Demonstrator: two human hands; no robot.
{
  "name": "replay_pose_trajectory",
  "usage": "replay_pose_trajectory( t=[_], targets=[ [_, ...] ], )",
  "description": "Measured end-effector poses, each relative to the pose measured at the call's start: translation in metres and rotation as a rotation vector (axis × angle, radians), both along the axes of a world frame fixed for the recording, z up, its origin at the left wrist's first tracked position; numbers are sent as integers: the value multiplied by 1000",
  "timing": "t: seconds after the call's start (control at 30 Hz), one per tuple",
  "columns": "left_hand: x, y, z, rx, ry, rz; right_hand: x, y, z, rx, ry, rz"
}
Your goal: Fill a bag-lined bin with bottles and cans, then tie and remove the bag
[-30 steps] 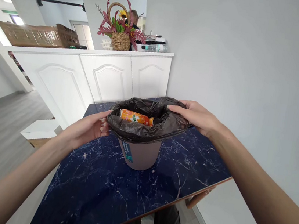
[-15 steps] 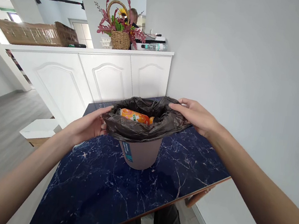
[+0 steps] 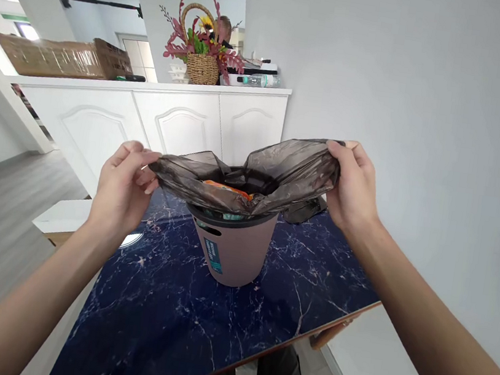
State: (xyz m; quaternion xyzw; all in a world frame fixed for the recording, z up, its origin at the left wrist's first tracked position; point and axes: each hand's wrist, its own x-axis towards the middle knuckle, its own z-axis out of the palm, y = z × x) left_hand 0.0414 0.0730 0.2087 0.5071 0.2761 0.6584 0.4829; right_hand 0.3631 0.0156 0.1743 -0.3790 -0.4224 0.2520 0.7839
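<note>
A small pinkish-brown waste bin (image 3: 234,253) stands on a dark blue marble table (image 3: 175,320). A dark grey bin bag (image 3: 274,175) lines it, and its edge is lifted off the rim. My left hand (image 3: 122,185) pinches the bag's left edge. My right hand (image 3: 355,187) grips the bag's right edge, raised higher than the left. Both hands are closed on the plastic. An orange bottle (image 3: 226,188) shows through the bag's mouth inside the bin.
White cabinets (image 3: 165,126) run behind the table, with a flower basket (image 3: 204,51), a cardboard box (image 3: 58,58) and a water bottle (image 3: 258,80) on top. A grey wall (image 3: 405,110) rises to the right. The table's front edge is close to me.
Both hands have taken hold of the bag's edge and pulled it up and outward off the bin's rim. The bin's top rim is now uncovered.
</note>
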Motion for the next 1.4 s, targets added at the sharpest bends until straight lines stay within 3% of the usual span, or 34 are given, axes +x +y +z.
replay_pose_trajectory(
  t=[0.1,0.2,0.3,0.43,0.5,0.7,0.77,0.9,1.03,1.1,1.3,1.4],
  targets=[
    [-12,1,-19,-252,-1,4,10,-9,-14,-97,62,59],
    [-25,5,-36,-512,139,-192,16,-20,-24,-191,153,139],
    [-31,14,-43,-607,243,-358,16,-30,-27,-342,156,233],
    [-23,32,-38,-530,348,-464,17,-34,-20,-574,4,357],
    [-17,39,-35,-464,432,-437,17,-33,-16,-607,-63,367],
    [-17,37,-19,-117,908,-56,16,-27,-3,-471,-207,219],
    [-18,31,-9,10,947,16,15,-26,1,-400,-250,177],
    [-10,20,8,179,627,68,17,-22,7,-239,-145,159],
    [-2,20,11,63,88,105,32,-13,-3,-104,41,86],
    [-3,21,6,1,-67,104,38,-10,-16,-81,112,63],
    [-13,7,-21,88,-74,109,44,-23,-62,-134,311,110],
    [-19,-4,-33,45,-68,81,47,-31,-90,-190,400,126]
  ],
)
